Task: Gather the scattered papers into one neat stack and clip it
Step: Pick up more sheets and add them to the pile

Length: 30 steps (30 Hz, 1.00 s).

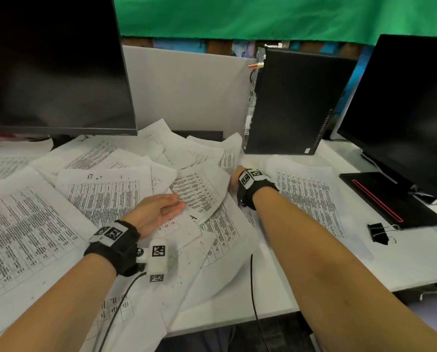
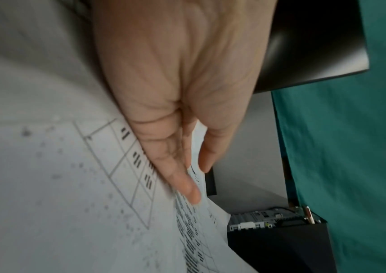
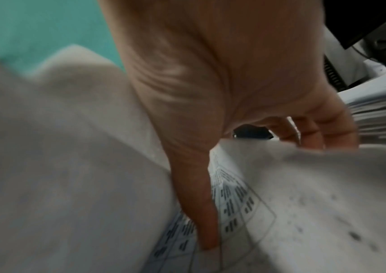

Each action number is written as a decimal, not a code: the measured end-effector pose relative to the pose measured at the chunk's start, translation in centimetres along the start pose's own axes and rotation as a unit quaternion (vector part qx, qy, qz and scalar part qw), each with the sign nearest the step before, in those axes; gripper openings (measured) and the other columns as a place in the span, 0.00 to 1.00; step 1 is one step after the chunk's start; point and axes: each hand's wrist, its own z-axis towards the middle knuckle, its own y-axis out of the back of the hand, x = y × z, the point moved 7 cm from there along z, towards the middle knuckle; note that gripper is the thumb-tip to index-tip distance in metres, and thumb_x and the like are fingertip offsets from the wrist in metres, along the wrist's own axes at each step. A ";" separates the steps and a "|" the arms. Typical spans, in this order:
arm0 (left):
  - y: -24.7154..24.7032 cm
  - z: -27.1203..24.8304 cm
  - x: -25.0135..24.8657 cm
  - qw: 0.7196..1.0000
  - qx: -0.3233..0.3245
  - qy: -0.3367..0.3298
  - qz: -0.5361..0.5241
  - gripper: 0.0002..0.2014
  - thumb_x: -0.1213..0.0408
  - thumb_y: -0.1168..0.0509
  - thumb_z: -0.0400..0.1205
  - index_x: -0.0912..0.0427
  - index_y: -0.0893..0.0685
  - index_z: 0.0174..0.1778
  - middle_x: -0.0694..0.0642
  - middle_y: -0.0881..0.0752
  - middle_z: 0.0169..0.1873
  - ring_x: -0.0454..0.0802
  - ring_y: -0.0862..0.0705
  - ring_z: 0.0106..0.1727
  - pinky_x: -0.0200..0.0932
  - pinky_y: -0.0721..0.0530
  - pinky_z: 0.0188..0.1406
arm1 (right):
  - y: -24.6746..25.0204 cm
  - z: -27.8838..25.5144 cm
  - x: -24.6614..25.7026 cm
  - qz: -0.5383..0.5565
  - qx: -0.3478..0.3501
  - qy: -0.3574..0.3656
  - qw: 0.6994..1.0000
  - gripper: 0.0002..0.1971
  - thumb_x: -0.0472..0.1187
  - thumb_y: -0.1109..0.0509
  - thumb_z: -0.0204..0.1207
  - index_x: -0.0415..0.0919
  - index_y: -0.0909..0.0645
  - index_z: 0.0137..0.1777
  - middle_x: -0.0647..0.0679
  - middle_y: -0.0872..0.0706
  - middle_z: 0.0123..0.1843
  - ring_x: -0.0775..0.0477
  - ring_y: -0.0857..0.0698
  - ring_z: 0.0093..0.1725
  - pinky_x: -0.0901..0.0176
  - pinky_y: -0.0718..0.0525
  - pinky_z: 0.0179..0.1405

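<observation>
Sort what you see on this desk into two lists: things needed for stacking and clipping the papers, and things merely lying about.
Needed:
scattered papers
binder clip
left hand
right hand

Lying about:
left monitor
right monitor
black computer case
black device with a red stripe

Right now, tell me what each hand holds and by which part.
Right hand grips a white printed paper sheet by its right edge, thumb on top. Left hand, fingers straight, holds nothing.

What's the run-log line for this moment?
papers: scattered | left hand: flat on sheets | right hand: gripping a sheet | binder clip: untouched
</observation>
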 end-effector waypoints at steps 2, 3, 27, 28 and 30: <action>-0.1 0.1 0.0 1.000 0.007 0.000 -0.004 0.15 0.73 0.42 0.85 0.71 0.25 0.67 0.70 0.16 0.60 0.59 0.14 0.60 0.42 0.12 0.52 | 0.0 0.0 -0.3 -0.019 0.006 0.006 1.000 0.13 0.42 0.29 0.75 0.36 0.14 0.56 0.41 0.11 0.54 0.38 0.11 0.51 0.50 0.13 0.52; -0.2 0.0 0.0 1.000 0.010 -0.001 0.001 0.15 0.73 0.43 0.85 0.71 0.26 0.68 0.70 0.16 0.60 0.59 0.14 0.61 0.42 0.12 0.53 | 0.0 -0.1 -0.5 -0.020 0.012 0.005 1.000 0.10 0.41 0.29 0.75 0.37 0.12 0.52 0.41 0.09 0.51 0.39 0.11 0.47 0.53 0.14 0.49; -7.6 -4.0 -9.0 0.991 0.119 -0.067 0.010 0.24 0.44 0.39 0.79 0.59 0.17 0.60 0.64 0.12 0.54 0.58 0.10 0.50 0.53 0.14 0.46 | 8.6 -7.4 -4.4 0.553 -0.121 0.051 0.823 0.13 0.46 0.43 0.88 0.41 0.19 0.59 0.51 0.11 0.52 0.54 0.13 0.46 0.59 0.15 0.45; -7.6 -4.5 -8.4 0.988 0.134 -0.069 0.045 0.21 0.54 0.29 0.73 0.62 0.17 0.59 0.65 0.12 0.53 0.58 0.09 0.48 0.53 0.12 0.43 | 7.0 -7.3 -4.0 0.546 -0.090 0.038 0.832 0.16 0.48 0.44 0.89 0.39 0.19 0.62 0.48 0.12 0.57 0.51 0.13 0.51 0.55 0.15 0.54; -6.6 -4.4 -5.9 0.982 0.155 -0.034 0.099 0.27 0.69 0.24 0.66 0.66 0.18 0.63 0.68 0.13 0.56 0.62 0.12 0.55 0.56 0.11 0.50 | 4.1 -7.0 -3.1 0.484 -0.026 0.027 0.874 0.22 0.52 0.46 0.88 0.39 0.21 0.69 0.44 0.15 0.68 0.44 0.15 0.62 0.46 0.19 0.67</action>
